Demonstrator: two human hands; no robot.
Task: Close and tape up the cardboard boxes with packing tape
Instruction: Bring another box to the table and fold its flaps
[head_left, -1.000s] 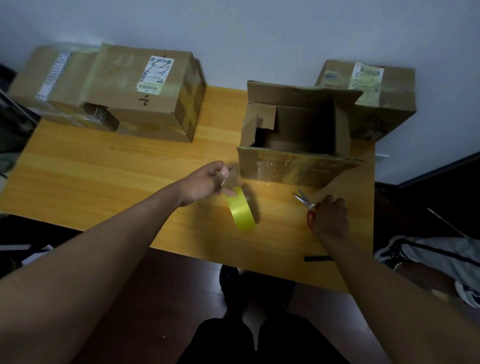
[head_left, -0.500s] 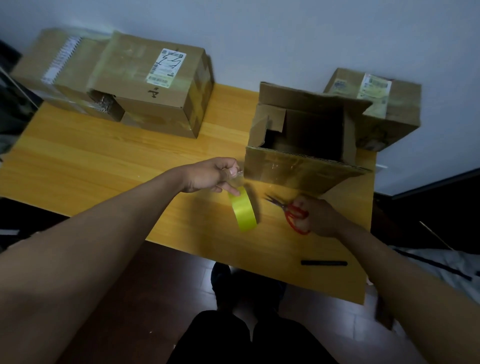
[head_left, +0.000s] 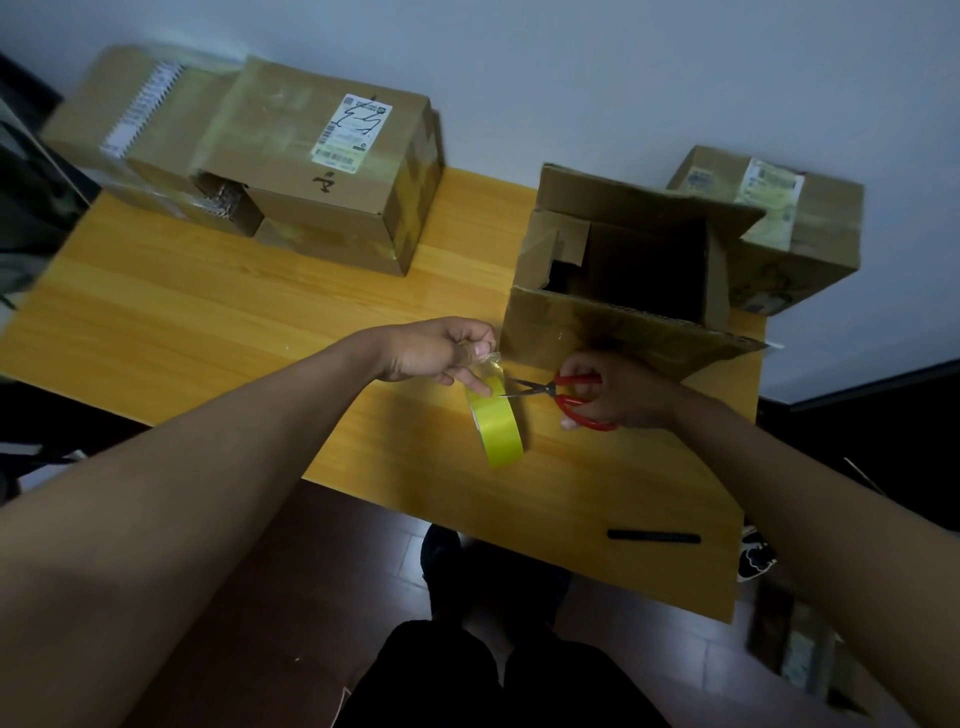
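Left hand (head_left: 434, 351) pinches clear tape strip (head_left: 485, 366) above yellow tape roll (head_left: 496, 421); right hand (head_left: 621, 389) grips red scissors (head_left: 558, 392), blades open, seemingly at strip; open cardboard box (head_left: 623, 332) just beyond both hands.

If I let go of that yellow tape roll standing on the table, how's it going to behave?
The tape roll stands on its edge on the table, so it would probably roll or topple. It looks light and narrow, likely easy to knock over. The loose strip pinched by the left hand seems floppy and may stick to itself.
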